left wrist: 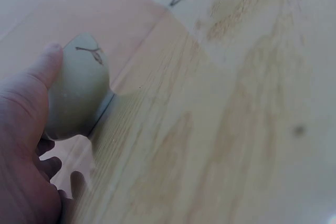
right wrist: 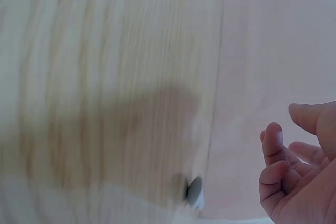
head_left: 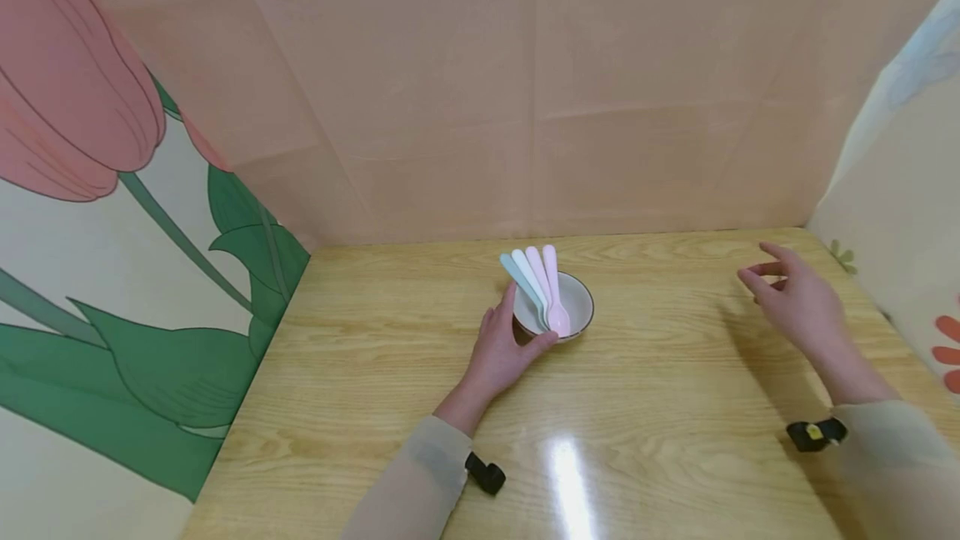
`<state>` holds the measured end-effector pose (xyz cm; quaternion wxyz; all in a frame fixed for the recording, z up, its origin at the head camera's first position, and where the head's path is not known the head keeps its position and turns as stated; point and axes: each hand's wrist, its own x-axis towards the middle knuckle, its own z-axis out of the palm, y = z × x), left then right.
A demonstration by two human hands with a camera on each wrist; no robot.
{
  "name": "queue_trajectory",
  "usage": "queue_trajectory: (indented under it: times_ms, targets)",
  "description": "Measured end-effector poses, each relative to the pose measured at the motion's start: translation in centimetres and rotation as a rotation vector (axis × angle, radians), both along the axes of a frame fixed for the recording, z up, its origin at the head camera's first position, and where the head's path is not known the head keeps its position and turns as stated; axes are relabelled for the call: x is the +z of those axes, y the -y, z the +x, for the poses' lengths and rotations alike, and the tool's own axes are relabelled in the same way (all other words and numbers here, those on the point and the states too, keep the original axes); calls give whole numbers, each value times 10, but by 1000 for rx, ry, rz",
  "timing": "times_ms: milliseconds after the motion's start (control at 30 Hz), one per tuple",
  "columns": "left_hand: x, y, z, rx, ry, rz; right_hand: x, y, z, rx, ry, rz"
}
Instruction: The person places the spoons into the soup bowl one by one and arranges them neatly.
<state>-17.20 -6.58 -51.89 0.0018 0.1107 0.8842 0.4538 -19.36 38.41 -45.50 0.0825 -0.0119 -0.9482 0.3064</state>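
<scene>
A small white bowl [head_left: 579,300] with a dark rim stands on the table, and several small plastic spoons lean in it, handles up. One is blue-green, one whitish, and the others, such as the front spoon [head_left: 556,307], are pink. My left hand [head_left: 501,352] grips the bowl from its near left side, thumb at the near rim. In the left wrist view the bowl [left wrist: 81,95] shows a brown twig pattern, with the thumb against its wall. Off to the right, my right hand [head_left: 802,302] hovers above the table, fingers loosely bent and holding nothing.
The wood-grain table [head_left: 337,407] meets a pinkish cloth backdrop [head_left: 450,107] at its far edge. A side panel with printed tulips [head_left: 67,90] borders the left; another printed panel [head_left: 907,215] stands at the right. Each wrist wears a black strap.
</scene>
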Motion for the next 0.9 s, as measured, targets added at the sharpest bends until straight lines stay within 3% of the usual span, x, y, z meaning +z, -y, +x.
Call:
queue_trajectory:
  times_ms: [500, 900]
  targets:
    - [-2, -1, -2, 2, -10, 2, -7, -55, -7, -87, 56, 32]
    - [-3, -3, -7, 22, 5, 1, -13, -80, -15, -161, 97, 62]
